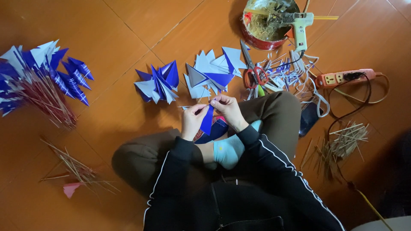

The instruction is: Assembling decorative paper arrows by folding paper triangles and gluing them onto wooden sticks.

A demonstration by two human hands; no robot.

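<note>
Pinching the blue folded paper piece [207, 120] above the crossed legs, the left hand [192, 121] and right hand [228, 110] both grip it, and firm, aligned creasing would likely match the folded pile [157, 82] farther left.

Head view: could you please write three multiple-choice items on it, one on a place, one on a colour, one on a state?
1. Where do the scissors lie?
A. on the floor past the hands
B. in the tin
C. on the lap

2. What colour are the scissors' handles?
A. green
B. red
C. black

3. What do the left hand and right hand do?
A. rest empty
B. hold a blue paper piece together
C. grip the glue gun

Answers: 1 A, they lie among paper scraps; 2 B, the loops are red; 3 B, both hands pinch it.
</note>
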